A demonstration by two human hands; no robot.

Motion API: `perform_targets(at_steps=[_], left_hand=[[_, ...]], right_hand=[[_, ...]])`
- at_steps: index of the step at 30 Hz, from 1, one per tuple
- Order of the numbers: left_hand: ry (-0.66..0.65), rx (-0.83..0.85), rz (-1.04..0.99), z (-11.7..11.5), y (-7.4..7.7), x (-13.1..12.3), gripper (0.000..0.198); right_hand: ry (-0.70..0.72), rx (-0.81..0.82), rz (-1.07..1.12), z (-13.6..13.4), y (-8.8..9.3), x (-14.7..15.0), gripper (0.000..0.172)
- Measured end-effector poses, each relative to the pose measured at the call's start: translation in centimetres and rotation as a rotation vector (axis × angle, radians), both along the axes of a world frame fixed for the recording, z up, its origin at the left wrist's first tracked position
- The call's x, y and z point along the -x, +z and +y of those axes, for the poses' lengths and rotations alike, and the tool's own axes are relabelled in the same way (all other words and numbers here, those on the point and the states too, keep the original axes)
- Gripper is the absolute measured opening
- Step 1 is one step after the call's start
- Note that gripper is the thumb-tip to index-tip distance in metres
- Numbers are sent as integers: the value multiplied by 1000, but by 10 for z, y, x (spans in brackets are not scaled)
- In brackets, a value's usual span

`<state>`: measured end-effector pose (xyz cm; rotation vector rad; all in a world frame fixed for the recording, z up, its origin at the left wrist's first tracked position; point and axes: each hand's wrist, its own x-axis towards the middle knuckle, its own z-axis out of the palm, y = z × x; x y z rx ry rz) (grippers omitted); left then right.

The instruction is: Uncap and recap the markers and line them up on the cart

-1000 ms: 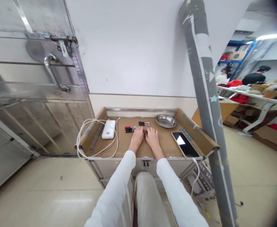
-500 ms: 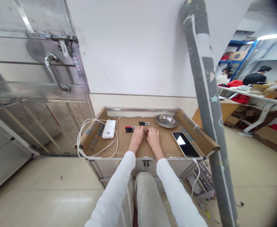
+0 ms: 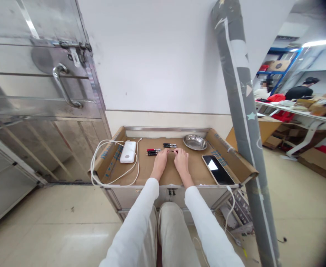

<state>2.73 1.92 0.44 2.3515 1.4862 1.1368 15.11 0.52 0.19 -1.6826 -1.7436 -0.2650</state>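
My left hand (image 3: 160, 161) and my right hand (image 3: 181, 161) are over the cardboard-lined table top (image 3: 146, 174), fingers closed. A thin dark pen piece (image 3: 171, 151) spans the small gap between their fingertips, one end in each hand; its exact form is too small to tell. Left of my left hand lies a group of pens (image 3: 153, 152), black with a red one (image 3: 155, 149) on the far side. Several black pens (image 3: 169, 144) rest side by side just beyond my hands. A shiny round metal dish (image 3: 195, 142) sits at the back right.
A white power bank (image 3: 128, 152) with a looped white cable (image 3: 96, 170) lies at the left. At the right is a phone (image 3: 218, 170). A tall grey roll (image 3: 242, 92) leans beside the table. Two people are at the far right, beyond a bench (image 3: 299, 111).
My hands have drawn slightly apart, the right one shifting a little to the right. More of the thin dark piece now shows between the fingertips. The pens and dish stay put.
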Motion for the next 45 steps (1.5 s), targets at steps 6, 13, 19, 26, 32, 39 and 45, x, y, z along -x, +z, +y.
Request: perform_targets(at_steps=[6, 13, 19, 26, 32, 39, 45], left_hand=[[-43, 49, 26, -2, 2, 1, 34], [31, 67, 118, 0, -2, 0, 50], [82, -62, 246, 6, -10, -7, 54], [-35, -101, 365, 18, -13, -18, 46], [-28, -77, 384, 21, -11, -23, 45], [-25, -84, 404, 14, -6, -23, 32], [-97, -89, 390, 15, -4, -23, 34]], right_hand=[[85, 1, -8, 2, 0, 0, 27], [115, 30, -102, -2, 3, 1, 25], [-11, -10, -65, -4, 5, 1, 29], [-45, -55, -32, -3, 6, 2, 31], [-43, -71, -18, -3, 7, 2, 31], [-26, -106, 49, -7, 10, 1, 30], [-30, -130, 92, -5, 8, -1, 32]])
